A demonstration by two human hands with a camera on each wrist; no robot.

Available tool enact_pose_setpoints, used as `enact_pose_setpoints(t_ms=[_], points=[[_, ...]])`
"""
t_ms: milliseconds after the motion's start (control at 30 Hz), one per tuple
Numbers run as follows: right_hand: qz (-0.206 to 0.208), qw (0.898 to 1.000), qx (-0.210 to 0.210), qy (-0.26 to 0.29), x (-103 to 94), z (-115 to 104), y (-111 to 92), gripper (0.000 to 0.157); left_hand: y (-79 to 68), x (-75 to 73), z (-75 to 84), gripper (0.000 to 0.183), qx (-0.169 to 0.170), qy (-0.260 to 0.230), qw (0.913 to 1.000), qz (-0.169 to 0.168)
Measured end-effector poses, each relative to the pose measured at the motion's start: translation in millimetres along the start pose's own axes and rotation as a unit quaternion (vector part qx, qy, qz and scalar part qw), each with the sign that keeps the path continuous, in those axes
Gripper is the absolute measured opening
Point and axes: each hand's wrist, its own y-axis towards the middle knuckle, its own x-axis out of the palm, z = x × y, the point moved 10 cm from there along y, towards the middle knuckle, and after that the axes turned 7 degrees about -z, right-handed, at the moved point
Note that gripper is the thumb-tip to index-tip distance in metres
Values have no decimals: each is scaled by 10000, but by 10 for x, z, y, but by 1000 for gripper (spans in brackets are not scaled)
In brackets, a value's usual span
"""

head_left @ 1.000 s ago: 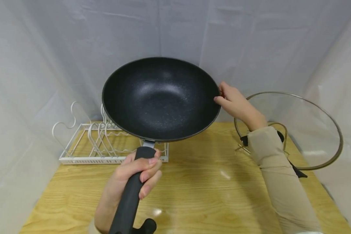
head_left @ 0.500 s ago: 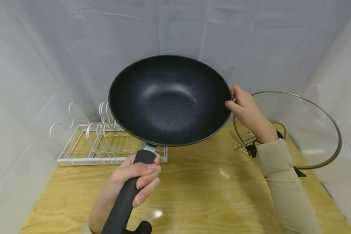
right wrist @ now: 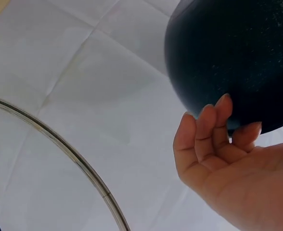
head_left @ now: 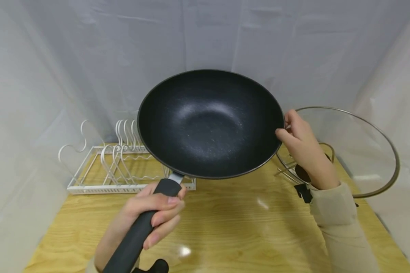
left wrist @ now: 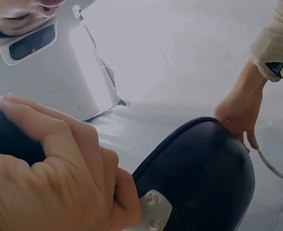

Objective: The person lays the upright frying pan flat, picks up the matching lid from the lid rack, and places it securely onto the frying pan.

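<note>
A black wok [head_left: 212,125] hangs in the air above the table, its dark inside tilted toward the head camera. My left hand [head_left: 157,216] grips its black handle [head_left: 130,239] just below the metal neck [head_left: 175,177]. At the wok's right rim, my right hand [head_left: 302,146] pinches the edge between thumb and fingers. In the right wrist view, the fingers of the right hand [right wrist: 218,149] lie against the wok's outer wall [right wrist: 228,62]. Two rivets show on the bracket [left wrist: 153,211] in the left wrist view, where the left hand [left wrist: 64,168] curls round the handle.
A white wire rack [head_left: 123,187] with curved dividers stands on the wooden table [head_left: 232,227] at left, partly behind the wok. On the right, a large glass lid [head_left: 365,151] with a metal rim leans upright in a brass-coloured stand [head_left: 328,146]. White sheeting [head_left: 212,34] encloses the table.
The wok has moved to the right and slightly down, both hands moving with it. Its handle now slants more to the left. More of the rack's rear dividers show.
</note>
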Motion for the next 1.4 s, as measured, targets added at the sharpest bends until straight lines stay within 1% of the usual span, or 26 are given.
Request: enact_pose_setpoints(t_ms=[67, 200, 300, 400, 500, 600, 733, 833, 933, 1067, 1233, 1400], points=[[34, 9999, 103, 114, 11, 16, -75, 11, -3, -4, 1, 30, -52, -55, 9999, -85], [225, 9988, 292, 319, 26, 52, -230, 10, -31, -17, 3, 30, -142, 4, 9999, -76], [444, 9977, 244, 459, 16, 48, -324, 11, -44, -14, 2, 31, -183, -8, 9998, -92], [673, 9962, 187, 516, -7, 40, -414, 12, -41, 4, -3, 32, -204, -153, 9995, -193], [859, 9945, 249, 548, -24, 51, -507, 11, -48, 7, -11, 31, -250, -330, 9991, -134], [1004, 9930, 354, 520, -33, 68, -607, 9, -68, -4, -28, 30, -326, -453, 9984, 55], [1168, 9908, 436, 519, -36, 77, -724, 10, -78, -12, -47, 31, -364, -591, 9975, 114], [1255, 9885, 449, 711, -25, 71, -791, 10, -63, 0, -51, 34, -352, -664, 9971, -89], [1362, 9862, 521, 788, -12, 75, -875, 10, -58, 12, -58, 36, -363, -734, 9962, -297], [1563, 9830, 660, 703, 4, 82, -1006, 9, -73, 9, -91, 33, -475, -903, 9939, -413], [1871, 9765, 723, 789, 35, 77, -1179, 10, -105, 1, -161, 32, -624, -1173, 9890, -650], [2211, 9684, 830, 804, 67, 80, -1367, 14, -167, -45, -245, 31, -791, -1228, 9868, -702]])
